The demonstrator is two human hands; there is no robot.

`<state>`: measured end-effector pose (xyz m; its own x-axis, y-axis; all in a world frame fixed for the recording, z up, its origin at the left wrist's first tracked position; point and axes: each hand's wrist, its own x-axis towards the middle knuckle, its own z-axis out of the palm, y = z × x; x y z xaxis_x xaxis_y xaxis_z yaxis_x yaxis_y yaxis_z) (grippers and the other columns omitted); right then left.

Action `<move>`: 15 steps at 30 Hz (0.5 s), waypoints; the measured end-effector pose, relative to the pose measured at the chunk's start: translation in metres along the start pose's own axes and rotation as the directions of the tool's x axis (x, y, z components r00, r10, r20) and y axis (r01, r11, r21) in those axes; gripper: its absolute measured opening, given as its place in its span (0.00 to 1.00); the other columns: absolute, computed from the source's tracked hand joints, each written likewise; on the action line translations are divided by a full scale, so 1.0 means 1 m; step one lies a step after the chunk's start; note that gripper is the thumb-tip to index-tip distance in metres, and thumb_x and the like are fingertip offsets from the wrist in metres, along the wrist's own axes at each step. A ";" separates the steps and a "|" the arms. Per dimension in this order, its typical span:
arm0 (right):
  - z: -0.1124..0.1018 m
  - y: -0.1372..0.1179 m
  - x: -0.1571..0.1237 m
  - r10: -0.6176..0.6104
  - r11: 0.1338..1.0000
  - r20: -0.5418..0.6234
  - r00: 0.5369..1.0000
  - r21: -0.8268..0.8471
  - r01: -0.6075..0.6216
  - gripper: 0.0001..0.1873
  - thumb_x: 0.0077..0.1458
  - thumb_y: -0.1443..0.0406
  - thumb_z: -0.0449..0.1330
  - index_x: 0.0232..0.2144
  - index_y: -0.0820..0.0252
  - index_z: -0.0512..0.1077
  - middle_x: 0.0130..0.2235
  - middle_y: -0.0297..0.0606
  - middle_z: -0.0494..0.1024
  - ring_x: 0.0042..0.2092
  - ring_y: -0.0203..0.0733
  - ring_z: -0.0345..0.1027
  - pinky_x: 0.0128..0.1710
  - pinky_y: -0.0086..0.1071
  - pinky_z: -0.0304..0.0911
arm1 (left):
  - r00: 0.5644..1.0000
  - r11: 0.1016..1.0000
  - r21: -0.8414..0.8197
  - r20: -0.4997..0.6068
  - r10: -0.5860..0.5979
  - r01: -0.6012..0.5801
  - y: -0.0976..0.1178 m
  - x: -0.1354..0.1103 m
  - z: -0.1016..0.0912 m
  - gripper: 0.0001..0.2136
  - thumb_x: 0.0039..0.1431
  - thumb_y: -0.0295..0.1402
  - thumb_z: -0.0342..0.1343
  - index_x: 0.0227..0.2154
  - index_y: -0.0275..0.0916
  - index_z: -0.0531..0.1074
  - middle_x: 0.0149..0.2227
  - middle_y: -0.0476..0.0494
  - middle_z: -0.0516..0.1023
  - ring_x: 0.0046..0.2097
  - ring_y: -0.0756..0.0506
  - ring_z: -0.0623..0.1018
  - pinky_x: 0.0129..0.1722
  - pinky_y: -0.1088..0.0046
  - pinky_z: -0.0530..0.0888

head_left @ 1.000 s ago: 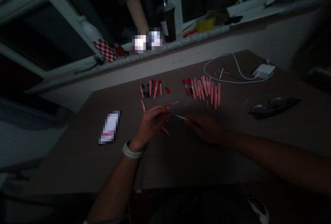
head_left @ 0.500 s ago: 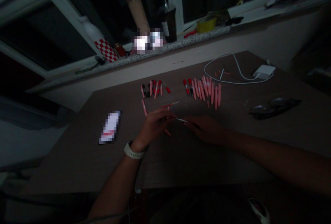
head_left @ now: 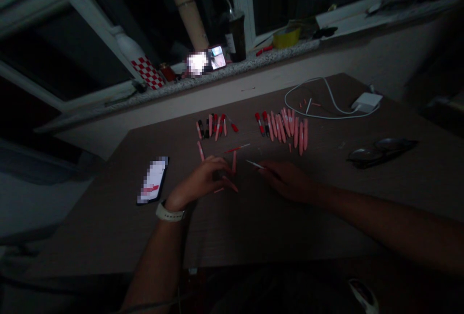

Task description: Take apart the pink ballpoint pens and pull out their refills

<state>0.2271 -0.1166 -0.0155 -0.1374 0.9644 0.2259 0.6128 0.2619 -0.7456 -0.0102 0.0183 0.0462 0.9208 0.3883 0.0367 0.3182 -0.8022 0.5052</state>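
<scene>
My left hand [head_left: 203,178], with a pale watch on its wrist, rests on the brown table [head_left: 253,227] with its fingers loosely stretched out. Its fingertips touch a short pink pen piece [head_left: 232,186], and a pink pen barrel [head_left: 234,162] lies just beyond them. My right hand [head_left: 286,178] lies low on the table and pinches a thin white pen refill [head_left: 254,164] that points left. A second thin refill with a red end [head_left: 237,148] lies further back.
Two rows of pink and red pens [head_left: 286,128] [head_left: 214,125] lie further back. A phone [head_left: 152,179] lies at the left, glasses [head_left: 380,150] at the right, and a white charger and cable [head_left: 366,102] at the back right. Bottles and a lit screen stand on the windowsill [head_left: 232,65].
My left hand has let go of the white refill, moved left and down, and now lies on the table. My right hand still holds the refill in about the same place.
</scene>
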 end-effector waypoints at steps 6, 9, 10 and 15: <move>0.001 0.001 0.000 -0.008 1.000 -0.009 1.000 0.001 0.008 0.15 0.69 0.60 0.47 0.46 0.60 0.71 0.33 0.36 0.77 0.31 0.39 0.70 0.31 0.30 0.55 | 0.994 0.999 0.044 0.105 0.009 -0.014 -0.003 0.001 0.009 0.06 0.59 0.36 0.63 0.36 0.41 0.79 0.40 0.44 0.76 0.47 0.43 0.72 0.47 0.66 0.68; 0.001 0.002 -0.001 -0.013 1.000 -0.014 1.000 0.020 0.013 0.15 0.69 0.60 0.47 0.46 0.59 0.71 0.33 0.36 0.76 0.32 0.39 0.71 0.32 0.29 0.56 | 0.998 1.000 -0.022 -0.063 -0.003 0.001 0.006 0.004 0.009 0.06 0.62 0.35 0.61 0.37 0.39 0.77 0.40 0.44 0.76 0.45 0.44 0.74 0.46 0.67 0.69; 0.001 0.003 -0.001 -0.014 1.000 -0.017 1.000 0.022 0.014 0.15 0.69 0.60 0.47 0.45 0.59 0.71 0.32 0.36 0.76 0.31 0.38 0.70 0.31 0.29 0.55 | 0.990 0.997 -0.078 -0.138 -0.028 0.017 0.010 0.006 0.009 0.06 0.63 0.35 0.60 0.38 0.38 0.77 0.39 0.44 0.77 0.43 0.45 0.74 0.44 0.68 0.69; 0.002 0.005 0.000 -0.021 1.000 -0.010 1.000 0.005 0.021 0.15 0.69 0.59 0.47 0.43 0.59 0.70 0.32 0.35 0.76 0.30 0.38 0.70 0.30 0.29 0.54 | 0.919 0.909 -0.417 -0.355 -0.172 0.009 0.023 0.014 0.021 0.13 0.66 0.34 0.54 0.52 0.39 0.72 0.33 0.46 0.76 0.33 0.49 0.75 0.33 0.75 0.71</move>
<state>0.2283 -0.1158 -0.0203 -0.1423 0.9584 0.2476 0.6058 0.2821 -0.7439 0.0144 -0.0043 0.0404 0.7117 0.6555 0.2528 0.2031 -0.5364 0.8192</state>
